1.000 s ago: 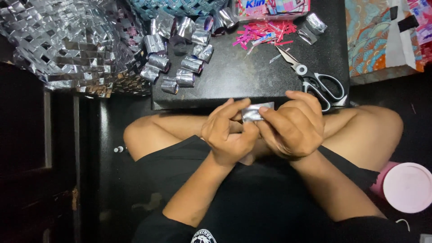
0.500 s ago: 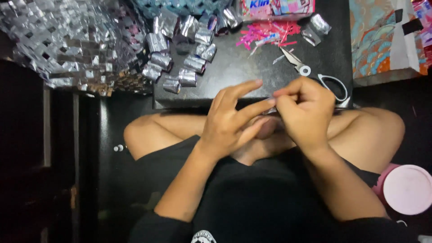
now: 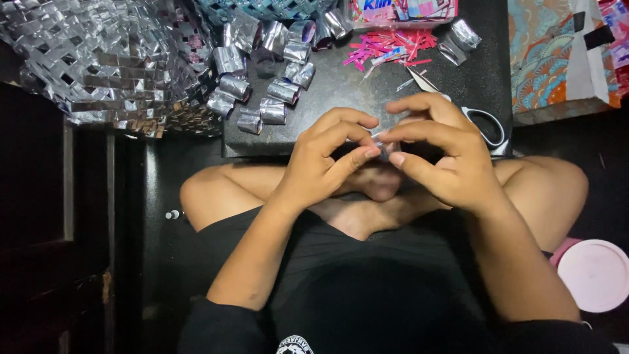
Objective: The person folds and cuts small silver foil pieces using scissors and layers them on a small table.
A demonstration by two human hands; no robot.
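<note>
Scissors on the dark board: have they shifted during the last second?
No. The scissors lie at the same spot on the dark board, just below the pink paper scraps; the right hand now covers their blades.

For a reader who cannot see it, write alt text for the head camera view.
A seated person's left hand and right hand pinch a small silvery foil piece between their fingertips above crossed legs. On the dark board ahead lie folded foil links, scissors and pink scraps, beside a woven foil mat.

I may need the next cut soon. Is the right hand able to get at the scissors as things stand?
Probably yes: the scissors lie on the board just beyond the right hand, nothing between, though its fingers pinch a small foil piece.
</note>
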